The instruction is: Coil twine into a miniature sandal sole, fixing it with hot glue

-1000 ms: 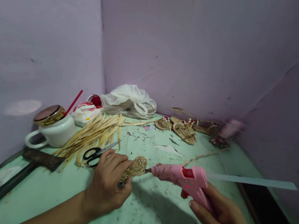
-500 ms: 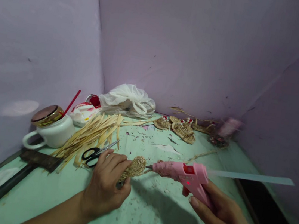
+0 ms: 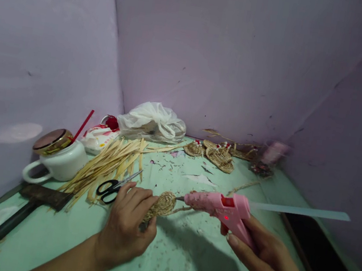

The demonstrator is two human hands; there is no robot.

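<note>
Currently, the left hand (image 3: pixel 129 221) is pinching the coil (image 3: pixel 166 203) between thumb and fingers above the table (image 3: pixel 66 229). Fingers curled, the right hand (image 3: pixel 273 260) is gripping the glue gun (image 3: pixel 216 203), its nozzle (image 3: pixel 180 198) pointing at the coil's edge. Scissors (image 3: pixel 111 189) are lying beside the left hand.

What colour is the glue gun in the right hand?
The glue gun is pink, and it shows best in the head view.

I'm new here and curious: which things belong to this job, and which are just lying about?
In the job:
pink glue gun, in the right hand
coiled straw piece, in the left hand
probably straw strips, scissors

Seemingly lying about:
white mug
white plastic bag
hammer or hatchet
</note>
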